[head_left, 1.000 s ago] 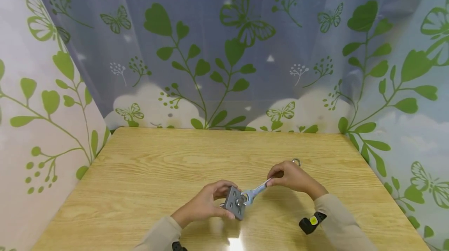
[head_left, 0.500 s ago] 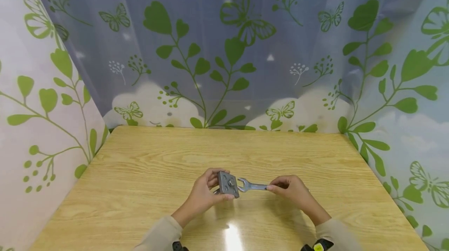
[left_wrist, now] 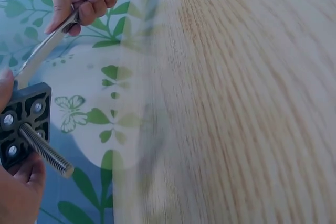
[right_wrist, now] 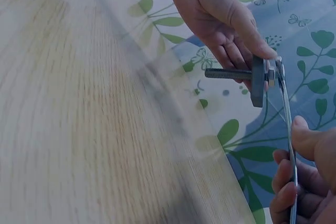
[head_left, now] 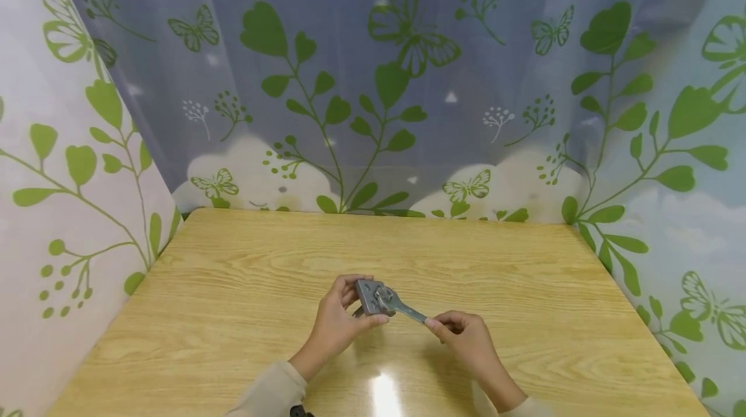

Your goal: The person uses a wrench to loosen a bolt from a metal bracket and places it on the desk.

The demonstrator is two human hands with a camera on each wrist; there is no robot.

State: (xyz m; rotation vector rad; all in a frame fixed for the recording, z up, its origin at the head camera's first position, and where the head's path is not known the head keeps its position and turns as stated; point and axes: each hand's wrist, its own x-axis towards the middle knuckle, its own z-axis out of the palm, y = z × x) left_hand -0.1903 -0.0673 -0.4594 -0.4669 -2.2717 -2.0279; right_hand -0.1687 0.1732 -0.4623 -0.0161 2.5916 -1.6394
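My left hand [head_left: 335,316] grips a square grey plate [head_left: 366,297] by its edges, thumb at the near side, fingers at the far side. A threaded bolt [left_wrist: 46,149] passes through the plate's middle; its long shank sticks out of the back, its hex head [right_wrist: 271,74] out of the front. In my right hand [head_left: 466,336] a metal spanner [head_left: 410,312] is pinched between thumb and fingers. The spanner's open jaw overlaps the bolt head in the head view, and in the right wrist view its end is right beside the head. Several holes surround the bolt in the plate.
The wood-grain table [head_left: 262,261] lies under both hands, which are held above it. A curtain [head_left: 326,80] printed with leaves and butterflies stands along the table's back and sides.
The spanner went from the bolt head to a spot apart from it, then back over it at a new angle. My right hand moved nearer and left; the plate rose and shifted left.
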